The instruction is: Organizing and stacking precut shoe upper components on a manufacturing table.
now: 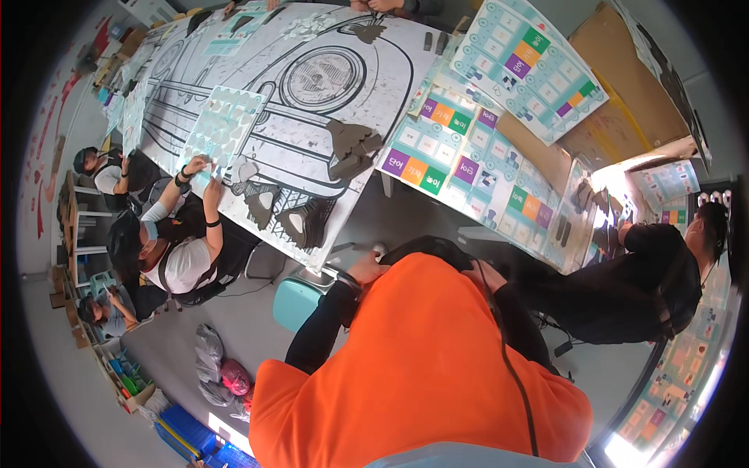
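Note:
My left hand is low in front of me, beside the dark cloth at my waist, with a dark band at its wrist. My right hand lies against the other side of that cloth, partly covered by the orange garment. The fingers of both hands are mostly hidden, so whether they grip anything does not show. A teal stool seat is just left of my left forearm. Beyond my hands, dark grey cut-out stacks and a second dark stack lie on the white table with a car drawing.
At the left, a co-worker handles a pale blue sheet. Colourful printed sheets cover the right-hand table, near a cardboard box. Another person in black works at the right. Plastic bags lie on the floor.

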Available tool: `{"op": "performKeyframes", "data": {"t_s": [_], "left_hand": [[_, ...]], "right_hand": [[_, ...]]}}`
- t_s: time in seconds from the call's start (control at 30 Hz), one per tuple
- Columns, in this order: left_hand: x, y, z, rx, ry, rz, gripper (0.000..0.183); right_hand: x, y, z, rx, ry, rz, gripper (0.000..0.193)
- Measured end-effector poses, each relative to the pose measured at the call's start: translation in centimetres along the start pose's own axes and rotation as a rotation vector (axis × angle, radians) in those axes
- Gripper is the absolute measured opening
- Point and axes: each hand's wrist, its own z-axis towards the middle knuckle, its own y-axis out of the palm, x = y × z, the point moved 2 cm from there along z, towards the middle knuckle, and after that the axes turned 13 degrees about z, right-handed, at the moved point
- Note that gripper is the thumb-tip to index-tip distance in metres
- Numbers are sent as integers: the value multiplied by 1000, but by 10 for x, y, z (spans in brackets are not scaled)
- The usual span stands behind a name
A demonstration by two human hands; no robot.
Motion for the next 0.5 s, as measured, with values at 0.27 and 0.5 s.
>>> {"op": "performKeyframes", "data": {"t_s": [0.27, 0.5], "left_hand": [[102, -29, -68, 165, 172, 270, 65], [127, -29, -116, 360, 233, 529, 49]], "right_hand": [[19, 4, -4, 284, -206, -254, 37], [-77, 11, -64, 388, -333, -222, 33]]}}
